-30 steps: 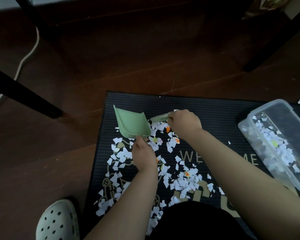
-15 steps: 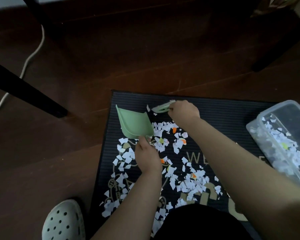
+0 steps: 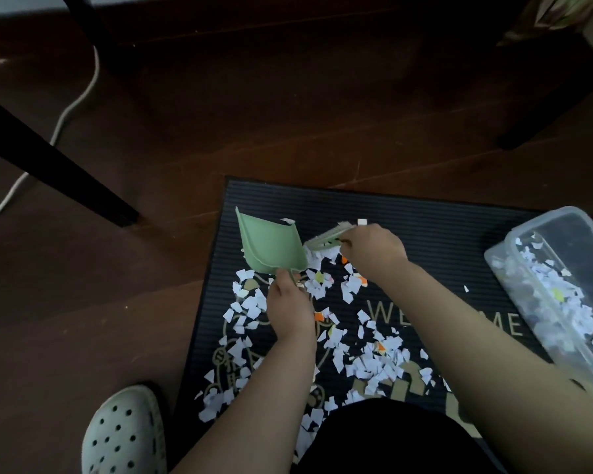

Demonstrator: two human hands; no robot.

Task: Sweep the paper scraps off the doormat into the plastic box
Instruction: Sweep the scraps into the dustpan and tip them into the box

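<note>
A black ribbed doormat (image 3: pixel 425 213) with gold "WELCOME" lettering lies on the dark wooden floor. White, orange and yellow paper scraps (image 3: pixel 370 360) cover its near half. My left hand (image 3: pixel 288 309) grips the handle of a green dustpan (image 3: pixel 271 244), tilted with its mouth toward the right. My right hand (image 3: pixel 374 249) holds a small green brush (image 3: pixel 322 239), its bristles touching scraps right at the dustpan's mouth. A clear plastic box (image 3: pixel 558 289) with scraps inside sits on the mat's right side.
A white perforated clog (image 3: pixel 124 432) is at the mat's near left corner. Dark furniture legs stand at left (image 3: pixel 65 179) and far right (image 3: pixel 545 107). A white cable (image 3: pixel 72 107) runs along the floor at left. My dark-clothed knee (image 3: pixel 391 439) covers the mat's near edge.
The brush lifted toward the mat's far edge, then came back down toward the dustpan's mouth. The dustpan stayed nearly in place in my left hand.
</note>
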